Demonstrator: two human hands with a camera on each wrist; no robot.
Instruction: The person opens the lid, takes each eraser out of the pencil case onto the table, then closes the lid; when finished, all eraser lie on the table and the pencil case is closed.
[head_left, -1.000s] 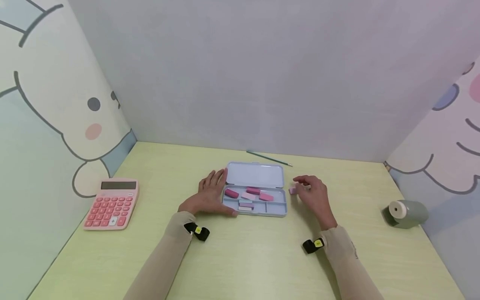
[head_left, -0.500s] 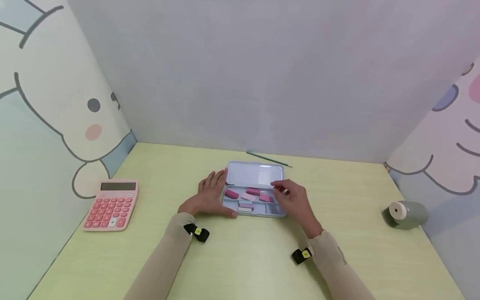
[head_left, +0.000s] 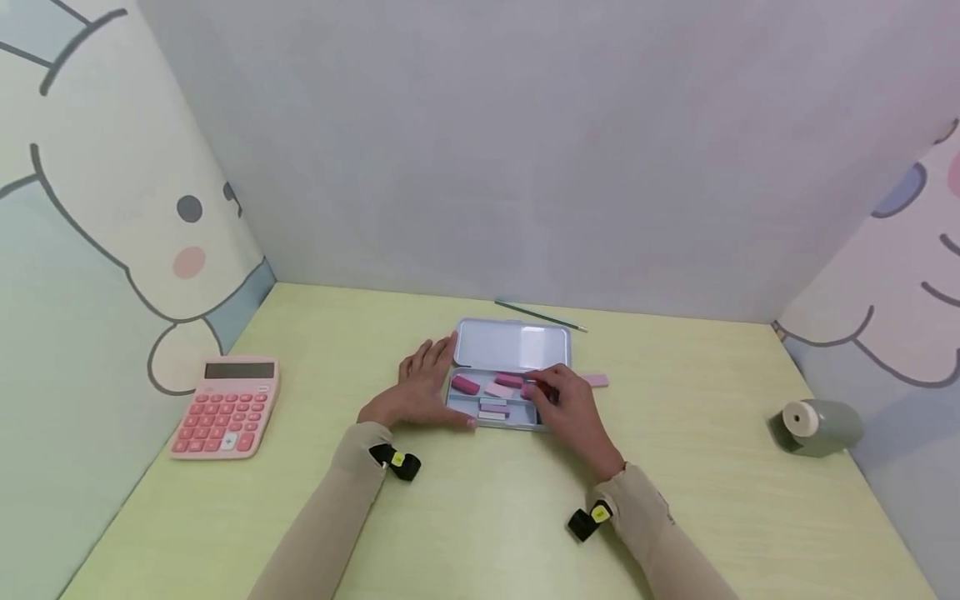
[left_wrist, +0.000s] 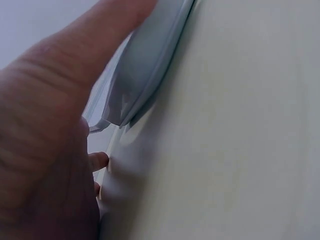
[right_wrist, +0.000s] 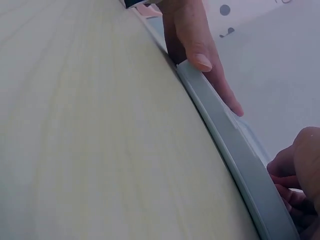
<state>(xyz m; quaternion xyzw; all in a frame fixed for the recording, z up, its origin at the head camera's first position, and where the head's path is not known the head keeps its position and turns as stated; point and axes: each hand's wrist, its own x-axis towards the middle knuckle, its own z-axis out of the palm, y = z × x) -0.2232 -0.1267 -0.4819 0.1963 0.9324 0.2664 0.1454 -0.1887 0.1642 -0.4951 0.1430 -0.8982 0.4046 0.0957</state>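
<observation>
An open pale blue pencil case (head_left: 462, 405) lies on the table, its lid (head_left: 491, 346) folded back. Several small block erasers sit in its compartments, among them a dark pink eraser (head_left: 466, 384) and a light pink eraser (head_left: 498, 391). With fingers spread straight, my left hand (head_left: 420, 396) rests against the case's left side, thumb at the front rim. Over the right end of the case, my right hand (head_left: 568, 408) pinches a pink eraser (head_left: 527, 391), mostly covered by the fingers. A lilac eraser (head_left: 596, 380) lies on the table just beyond that hand.
Behind the case lies a green pencil (head_left: 540, 315), close to the back wall. To the left is a pink calculator (head_left: 225, 408); at the far right stands a grey-green pencil sharpener (head_left: 817, 427). Patterned panels rise on both sides.
My right hand has left the lilac eraser on the table and moved left into the case, taking hold of a pink eraser there. The left hand stays at the case's left side.
</observation>
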